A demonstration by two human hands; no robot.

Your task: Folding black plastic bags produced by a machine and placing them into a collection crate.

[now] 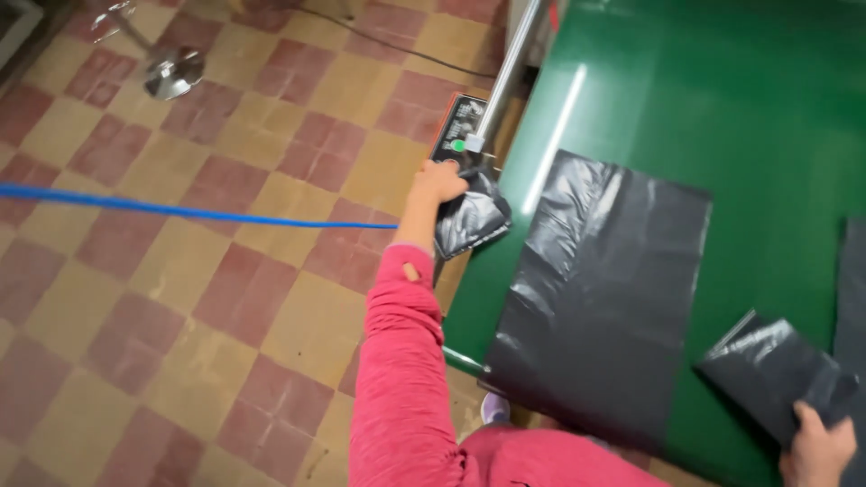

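We are pinching a crumpled black plastic bag [472, 219] in our left hand [438, 183], fingers curled around its top, just below a sealing machine's control panel [458, 126]. Our right hand [819, 448] is gripping a folded black bag [774, 370] on the green table [722, 99]; between them a flat black bag [600, 298] is lying.

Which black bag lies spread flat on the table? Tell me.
The large black bag in the middle of the green table, touched by neither hand. The left hand grips a crumpled one at the table's edge; the right hand holds a folded one.
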